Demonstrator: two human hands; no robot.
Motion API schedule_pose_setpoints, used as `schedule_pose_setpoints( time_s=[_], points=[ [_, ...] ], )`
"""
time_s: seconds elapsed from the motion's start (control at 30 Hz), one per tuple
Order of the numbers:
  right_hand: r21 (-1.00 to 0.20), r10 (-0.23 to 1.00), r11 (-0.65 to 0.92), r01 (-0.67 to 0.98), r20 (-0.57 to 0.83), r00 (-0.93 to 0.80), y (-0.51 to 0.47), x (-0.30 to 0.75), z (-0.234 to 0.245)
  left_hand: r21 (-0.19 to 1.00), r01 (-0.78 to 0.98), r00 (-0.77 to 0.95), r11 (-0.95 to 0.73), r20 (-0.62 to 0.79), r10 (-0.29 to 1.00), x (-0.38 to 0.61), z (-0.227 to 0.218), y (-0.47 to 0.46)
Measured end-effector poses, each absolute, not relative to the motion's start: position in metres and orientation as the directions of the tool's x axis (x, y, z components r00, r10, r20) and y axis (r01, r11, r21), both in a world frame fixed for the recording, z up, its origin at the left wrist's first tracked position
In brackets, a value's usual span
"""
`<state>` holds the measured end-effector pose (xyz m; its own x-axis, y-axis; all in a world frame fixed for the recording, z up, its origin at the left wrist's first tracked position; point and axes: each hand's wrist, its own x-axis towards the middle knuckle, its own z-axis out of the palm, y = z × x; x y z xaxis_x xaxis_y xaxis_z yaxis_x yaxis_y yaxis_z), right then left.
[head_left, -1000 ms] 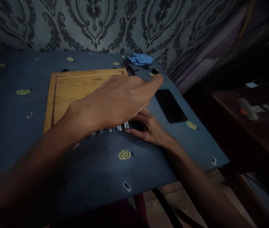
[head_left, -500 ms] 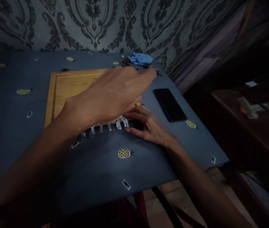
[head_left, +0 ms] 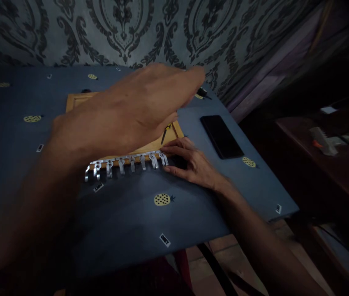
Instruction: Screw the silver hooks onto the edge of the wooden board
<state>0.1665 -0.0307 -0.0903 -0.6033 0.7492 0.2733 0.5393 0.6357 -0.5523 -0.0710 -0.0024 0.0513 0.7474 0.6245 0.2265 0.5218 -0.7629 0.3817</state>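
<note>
A wooden board [head_left: 71,100] with a grooved border lies on the table. Along its near edge runs a metal rail with several hooks [head_left: 121,164]. My right hand [head_left: 189,162] pinches the rail's right end between thumb and fingers. Above the board, my left hand [head_left: 131,109] is raised and smeared by motion, its back towards me and its fingers mostly hidden. Just below its thumb side shows a small tool [head_left: 167,129] with a dark shaft and a yellow part, which looks like a screwdriver. I cannot tell whether my left hand grips it.
A black phone [head_left: 221,136] lies to the right of the board. At the back right is a dark cord-like item [head_left: 204,93]. The blue pineapple-print table [head_left: 125,222] meets a patterned wall covering [head_left: 121,33]. A brown surface [head_left: 322,164] stands farther right.
My left hand has lifted up from the rail, uncovering the left hooks and the tool and covering the blue cloth at the back. My right hand stays in place.
</note>
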Motion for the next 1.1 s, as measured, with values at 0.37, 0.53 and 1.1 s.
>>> schedule_pose_setpoints(
  time_s=[0.37, 0.53, 1.1],
  points=[
    [-0.534, 0.738, 0.652, 0.538, 0.287, -0.61, -0.029, 0.168, -0.093, 0.205, 0.537, 0.797, -0.819, 0.196, 0.571, -0.063, 0.043, -0.009],
    [-0.534, 0.744, 0.647, 0.544, 0.287, -0.604, -0.03, 0.167, -0.092, 0.235, 0.506, 0.816, -0.83, 0.183, 0.549, -0.063, 0.042, -0.006],
    [-0.548, 0.757, 0.63, 0.551, 0.272, -0.594, -0.033, 0.165, -0.088, 0.319, 0.52, 0.806, -0.793, 0.124, 0.579, -0.056, 0.035, -0.005]
  ],
)
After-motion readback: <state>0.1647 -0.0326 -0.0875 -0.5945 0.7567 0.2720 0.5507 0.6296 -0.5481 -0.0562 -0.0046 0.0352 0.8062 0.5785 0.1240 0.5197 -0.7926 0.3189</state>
